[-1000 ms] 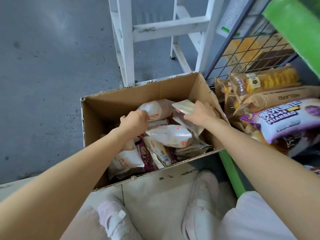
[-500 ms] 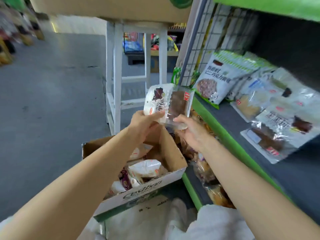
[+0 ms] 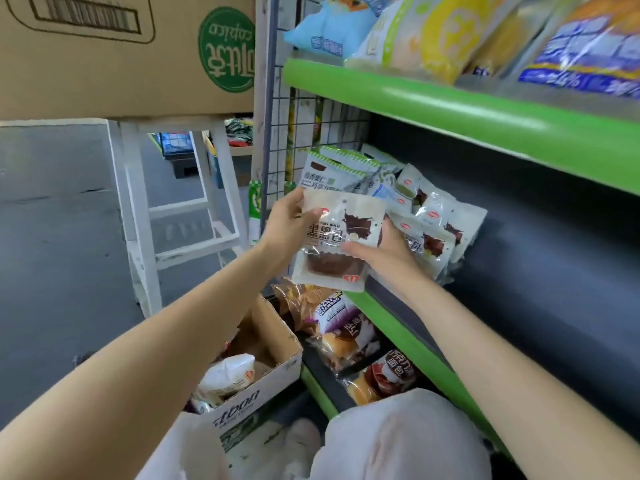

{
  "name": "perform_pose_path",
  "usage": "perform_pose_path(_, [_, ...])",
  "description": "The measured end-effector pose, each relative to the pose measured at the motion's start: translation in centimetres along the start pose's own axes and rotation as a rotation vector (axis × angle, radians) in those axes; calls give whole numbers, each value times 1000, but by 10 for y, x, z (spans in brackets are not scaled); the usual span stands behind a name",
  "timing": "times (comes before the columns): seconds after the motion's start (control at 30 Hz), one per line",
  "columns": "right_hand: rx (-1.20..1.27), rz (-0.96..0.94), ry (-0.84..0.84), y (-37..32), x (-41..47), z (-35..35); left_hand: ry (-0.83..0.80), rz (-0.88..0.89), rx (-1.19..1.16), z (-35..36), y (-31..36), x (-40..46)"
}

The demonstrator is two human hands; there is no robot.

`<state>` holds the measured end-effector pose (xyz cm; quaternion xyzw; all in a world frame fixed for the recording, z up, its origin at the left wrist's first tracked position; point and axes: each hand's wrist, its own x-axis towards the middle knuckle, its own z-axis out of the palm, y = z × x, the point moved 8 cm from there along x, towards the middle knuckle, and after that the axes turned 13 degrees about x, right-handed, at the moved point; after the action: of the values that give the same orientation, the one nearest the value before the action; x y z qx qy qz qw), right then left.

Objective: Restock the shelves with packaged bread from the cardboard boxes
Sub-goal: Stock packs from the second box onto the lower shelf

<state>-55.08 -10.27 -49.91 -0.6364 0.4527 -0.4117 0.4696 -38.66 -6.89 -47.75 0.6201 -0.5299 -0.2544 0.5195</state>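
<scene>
Both hands are clamped on one flat white-and-clear plastic packet of dark brown bread, held upright just in front of the green-edged middle shelf. Left hand pinches its upper left edge; right hand cups the right side w/ thumb across the front. Looks light, soft, squashable; film prob. slippery (glare on the window). Best held by the sealed edges, not the loaf. Similar white packets lie on the shelf just behind. The open brown cardboard box w/ more packs sits below on the floor.
</scene>
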Motion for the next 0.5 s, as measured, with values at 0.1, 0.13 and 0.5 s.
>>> perform_pose_path(0.1, [36,21,44,-1,-10,-26,-33,19,47,29,11,5])
perform_pose_path(0.13, [31,5,90,-2,-13,-35,-50,7,37,40,13,6])
perform_pose_path(0.5, [-351,-38,549,23,-24,-93,-532,-84,564,134,-24,-6])
